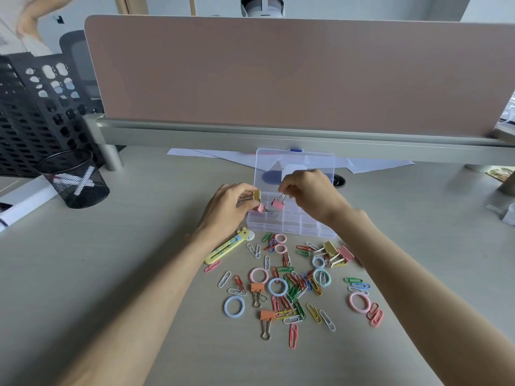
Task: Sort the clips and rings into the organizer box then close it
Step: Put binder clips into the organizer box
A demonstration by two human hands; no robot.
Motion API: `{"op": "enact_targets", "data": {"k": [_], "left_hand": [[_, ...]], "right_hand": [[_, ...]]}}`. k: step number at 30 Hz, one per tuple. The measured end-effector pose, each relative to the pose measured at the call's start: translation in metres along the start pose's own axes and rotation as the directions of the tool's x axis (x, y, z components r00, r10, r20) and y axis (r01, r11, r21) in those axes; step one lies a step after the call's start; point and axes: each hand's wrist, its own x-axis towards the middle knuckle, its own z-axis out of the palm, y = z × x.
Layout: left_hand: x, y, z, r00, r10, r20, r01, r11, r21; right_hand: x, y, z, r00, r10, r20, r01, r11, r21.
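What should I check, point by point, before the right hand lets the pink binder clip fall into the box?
1. Organizer box lid open: ok.
2. Right hand holds the pink binder clip by its wire handles: ok.
3. Clip is above a compartment: ok; which one, cannot tell.
4. That compartment empty: cannot tell.
5. Left hand clear of the drop: not ok; it holds a yellow clip and another pink clip at the box's left edge.
6. Sorting finished: not ok; pile of paper clips and rings remains on the desk.
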Motion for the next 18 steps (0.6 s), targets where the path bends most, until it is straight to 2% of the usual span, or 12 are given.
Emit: {"op": "enact_targets", "data": {"k": [3, 7, 13, 18], "left_hand": [[0.000, 0.000, 0.000, 1.000, 0.008, -0.012, -0.007, 1.000, 0.006], [0.000, -0.001, 0.000, 1.000, 0.003, -0.022, -0.003, 1.000, 0.013], [0.001, -0.003, 0.000, 1.000, 0.003, -0.025, -0.003, 1.000, 0.030], [-0.002, -0.002, -0.001, 1.000, 0.003, -0.023, -0.003, 1.000, 0.021]], "right_hand": [[0.002, -0.006, 0.000, 0.983, -0.163, 0.082, 0.174, 0.973, -0.153], [0.000, -0.012, 0.001, 0.978, -0.176, 0.112, 0.197, 0.956, -0.216], [0.001, -0.003, 0.021, 0.978, -0.200, 0.052, 0.205, 0.972, -0.120], [0.000, -0.004, 0.028, 0.989, -0.145, 0.027, 0.143, 0.987, 0.068]]}}
